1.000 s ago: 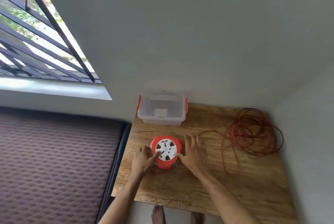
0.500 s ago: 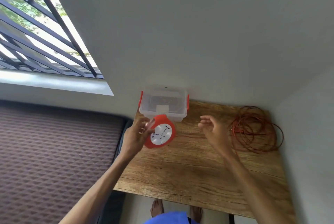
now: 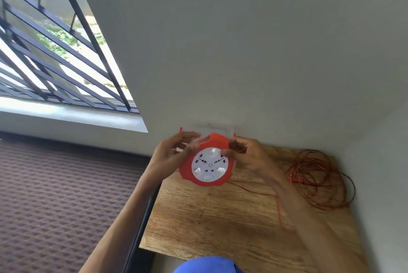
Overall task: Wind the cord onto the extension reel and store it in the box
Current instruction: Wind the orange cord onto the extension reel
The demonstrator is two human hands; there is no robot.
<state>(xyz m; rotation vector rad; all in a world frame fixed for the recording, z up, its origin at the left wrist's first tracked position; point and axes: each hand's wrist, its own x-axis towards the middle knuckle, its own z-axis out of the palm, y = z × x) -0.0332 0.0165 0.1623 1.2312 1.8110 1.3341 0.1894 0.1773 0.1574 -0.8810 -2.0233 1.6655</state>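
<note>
The red extension reel (image 3: pixel 207 163), with a white socket face, is lifted above the wooden table (image 3: pixel 220 224). My left hand (image 3: pixel 171 155) grips its left rim and my right hand (image 3: pixel 247 154) grips its upper right edge. The reel's thin red cord (image 3: pixel 320 180) lies in a loose tangle at the table's far right, and one strand runs back under my right forearm toward the reel. The clear box (image 3: pixel 229 130) with red latches stands against the wall, mostly hidden behind the reel and my hands.
A grey wall runs along the back and right side of the table. A dark patterned mattress (image 3: pixel 66 195) lies left of the table. A barred window (image 3: pixel 44 52) is at the upper left. Blue cloth (image 3: pixel 205 265) shows at the bottom edge.
The reel went from lying flat on the table to being held up in the air. My left hand lifted it first, then my right hand came back and took its right edge.
</note>
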